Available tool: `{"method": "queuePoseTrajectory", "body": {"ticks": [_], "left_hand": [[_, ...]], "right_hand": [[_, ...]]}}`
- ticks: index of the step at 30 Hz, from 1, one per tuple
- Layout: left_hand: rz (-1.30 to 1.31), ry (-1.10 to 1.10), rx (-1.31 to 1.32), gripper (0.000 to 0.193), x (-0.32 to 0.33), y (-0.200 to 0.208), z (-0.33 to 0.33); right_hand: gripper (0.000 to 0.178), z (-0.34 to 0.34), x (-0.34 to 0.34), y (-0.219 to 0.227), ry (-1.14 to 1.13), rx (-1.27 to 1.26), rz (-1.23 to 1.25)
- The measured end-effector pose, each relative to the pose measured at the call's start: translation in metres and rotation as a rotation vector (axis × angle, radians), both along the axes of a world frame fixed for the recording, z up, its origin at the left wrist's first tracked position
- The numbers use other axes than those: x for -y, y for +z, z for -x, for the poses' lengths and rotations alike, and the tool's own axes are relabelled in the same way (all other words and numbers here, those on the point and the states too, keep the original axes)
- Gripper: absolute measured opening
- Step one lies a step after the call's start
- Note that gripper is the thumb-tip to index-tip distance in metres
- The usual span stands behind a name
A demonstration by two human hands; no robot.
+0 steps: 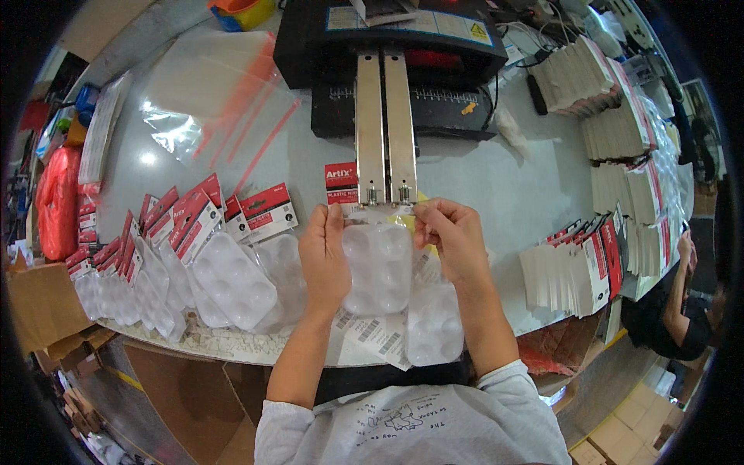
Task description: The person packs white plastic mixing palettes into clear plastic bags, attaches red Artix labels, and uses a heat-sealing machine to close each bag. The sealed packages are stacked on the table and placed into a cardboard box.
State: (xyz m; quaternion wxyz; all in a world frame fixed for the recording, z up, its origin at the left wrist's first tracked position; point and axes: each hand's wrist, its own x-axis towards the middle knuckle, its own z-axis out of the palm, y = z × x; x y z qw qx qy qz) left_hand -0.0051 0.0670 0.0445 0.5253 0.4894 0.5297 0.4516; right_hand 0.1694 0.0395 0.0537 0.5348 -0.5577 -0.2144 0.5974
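A white plastic paint palette [377, 267] with round wells, in a clear bag, hangs between my hands at the table's front. My left hand [325, 260] pinches the bag's upper left corner, and my right hand [452, 232] pinches the upper right. The bag's top edge lies at the tips of two metal arms [385, 124] reaching out from a black machine [395, 35]. A red and white header card [340, 180] shows beside the left arm, partly hidden. Below my right wrist is another white palette [435, 325], near paper sheets with barcodes [374, 339].
Bagged palettes with header cards [232, 283] lie overlapped along the left front edge. Clear bags with red strips [209, 93] are spread at the back left. Folded header cards stand in stacks [570, 267] on the right. Another person's arm [680, 291] shows at the far right.
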Motion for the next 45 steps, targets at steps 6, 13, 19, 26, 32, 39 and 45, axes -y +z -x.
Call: {"method": "queuePoseTrajectory", "body": {"ticks": [6, 13, 19, 26, 32, 39, 45], "left_hand": [[-0.020, 0.006, -0.086, 0.031, -0.001, -0.014, 0.003], [0.189, 0.168, -0.675, 0.023, 0.012, 0.068, 0.087], [-0.177, -0.247, -0.879, 0.037, 0.051, 0.038, 0.024], [-0.060, -0.218, -0.298, 0.018, 0.079, -0.017, -0.017], [0.386, -0.286, 0.421, 0.012, 0.078, 0.040, 0.010], [0.245, -0.295, 0.104, 0.016, 0.084, 0.054, 0.022], [0.201, -0.267, -0.110, 0.018, 0.081, 0.046, 0.025]], "right_hand": [[0.014, 0.001, -0.001, 0.007, 0.086, 0.223, -0.019], [0.053, -0.093, 0.073, 0.124, -0.357, 1.505, -0.082], [0.080, -0.191, 0.115, 0.101, -0.007, 1.461, 0.022], [0.056, -0.168, 0.102, 0.116, -0.154, 1.527, 0.200], [0.042, -0.073, 0.094, 0.140, 0.083, 0.903, -0.182], [0.034, -0.008, 0.035, 0.091, 0.572, 0.747, -0.115], [0.031, -0.004, 0.029, 0.085, 0.720, 0.751, -0.089]]}}
